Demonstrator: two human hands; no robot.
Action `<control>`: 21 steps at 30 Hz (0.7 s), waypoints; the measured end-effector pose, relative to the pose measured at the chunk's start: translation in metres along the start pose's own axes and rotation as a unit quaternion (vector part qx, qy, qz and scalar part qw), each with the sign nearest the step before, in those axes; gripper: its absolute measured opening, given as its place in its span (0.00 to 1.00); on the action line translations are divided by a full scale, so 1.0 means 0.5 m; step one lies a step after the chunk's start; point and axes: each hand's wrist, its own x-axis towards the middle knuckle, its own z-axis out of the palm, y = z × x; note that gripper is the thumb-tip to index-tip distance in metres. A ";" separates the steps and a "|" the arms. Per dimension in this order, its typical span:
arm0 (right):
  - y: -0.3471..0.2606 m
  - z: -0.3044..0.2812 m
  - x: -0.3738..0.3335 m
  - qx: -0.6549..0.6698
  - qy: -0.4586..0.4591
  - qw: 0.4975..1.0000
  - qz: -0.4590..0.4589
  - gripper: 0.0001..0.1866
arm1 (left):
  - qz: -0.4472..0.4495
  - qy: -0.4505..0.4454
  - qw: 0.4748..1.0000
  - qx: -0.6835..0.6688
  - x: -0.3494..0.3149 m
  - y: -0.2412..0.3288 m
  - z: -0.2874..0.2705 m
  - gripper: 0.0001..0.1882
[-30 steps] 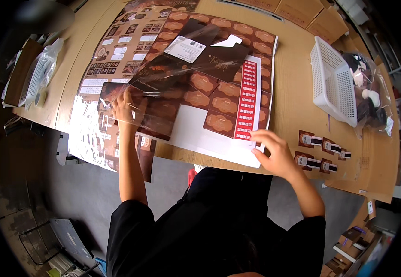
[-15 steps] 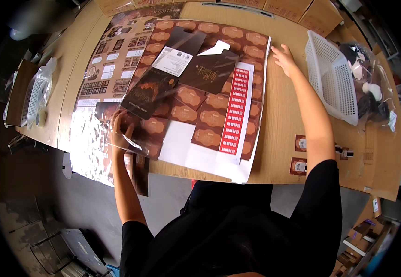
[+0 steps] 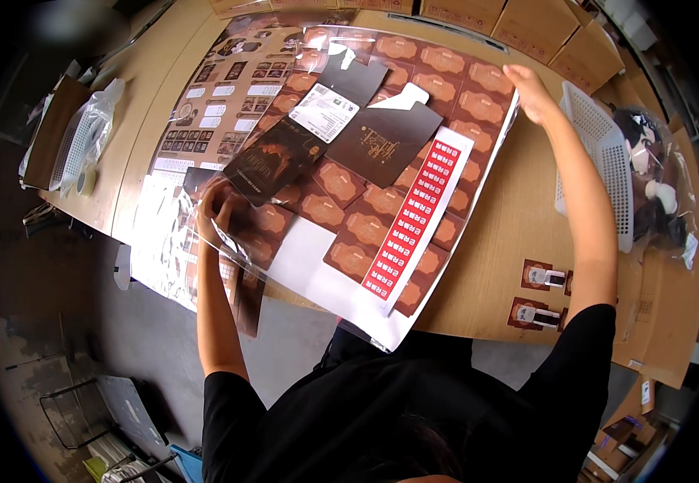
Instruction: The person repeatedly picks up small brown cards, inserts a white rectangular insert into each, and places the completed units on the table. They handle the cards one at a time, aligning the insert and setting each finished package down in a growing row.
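Observation:
A large sheet (image 3: pixel 308 251), white with rows of brown cards, lies tilted on the table under glossy clear film. My right hand (image 3: pixel 533 95) grips its far right edge, fingers curled over the rim. By its near left side, my left hand (image 3: pixel 216 211) is closed on the film's edge, its fingertips partly hidden. Between them lie a dark printed packet (image 3: pixel 267 165), a white label (image 3: pixel 324 112), a dark brown envelope (image 3: pixel 390 143) with gold lettering, and a long red-and-white sticker strip (image 3: pixel 414 221).
A brown printed poster (image 3: pixel 229 109) lies on the left. White plastic baskets stand at the far left (image 3: pixel 72 157) and right (image 3: pixel 599 153), the right one beside bagged plush toys (image 3: pixel 657 189). Small brown cards (image 3: pixel 536 314) lie near right. Cardboard boxes (image 3: pixel 462 18) line the back.
My right hand has gone from beside the sheet to gripping its edge. The sheet has turned, its near end shifting toward me. My left hand stays at the film's near left edge.

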 end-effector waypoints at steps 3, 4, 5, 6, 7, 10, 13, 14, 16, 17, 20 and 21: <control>-0.121 -0.002 0.011 -0.052 0.038 0.992 -0.109 0.18 | 0.079 0.037 0.995 0.054 0.000 0.010 0.035 0.20; -0.165 0.000 0.017 -0.101 0.063 0.980 -0.162 0.18 | 0.092 0.055 0.992 0.061 -0.006 -0.015 0.046 0.21; -0.213 0.006 0.020 -0.139 0.078 0.973 -0.166 0.19 | 0.101 0.071 0.990 0.068 -0.012 -0.034 0.052 0.22; -0.258 0.025 0.009 -0.141 0.133 0.958 -0.213 0.13 | 0.112 0.042 0.991 0.056 -0.007 -0.003 0.056 0.23; -0.305 0.050 -0.002 -0.138 0.183 0.937 -0.263 0.10 | 0.101 0.044 0.992 0.065 -0.014 0.003 0.059 0.25; -0.429 0.058 0.004 -0.215 0.169 0.890 -0.365 0.12 | 0.072 0.080 0.984 0.139 -0.017 0.048 0.078 0.28; -0.501 0.031 0.027 -0.315 0.221 0.811 -0.442 0.16 | 0.038 0.081 0.989 0.114 -0.001 0.065 0.094 0.30; -0.518 0.021 0.021 -0.330 0.235 0.810 -0.424 0.16 | 0.050 0.088 0.991 0.087 0.004 0.068 0.102 0.29; -0.531 0.013 0.014 -0.355 0.259 0.810 -0.388 0.15 | 0.084 0.111 0.983 0.121 0.016 0.057 0.115 0.26; -0.523 0.009 0.016 -0.376 0.277 0.797 -0.382 0.15 | 0.127 0.092 0.983 0.096 0.014 0.040 0.109 0.24; -0.461 -0.058 0.079 -0.516 0.307 0.704 -0.380 0.15 | 0.022 -0.013 0.985 -0.169 0.005 0.040 0.100 0.26; -0.440 -0.121 0.110 -0.616 0.304 0.618 -0.382 0.16 | 0.034 -0.022 0.977 -0.207 0.004 0.054 0.109 0.26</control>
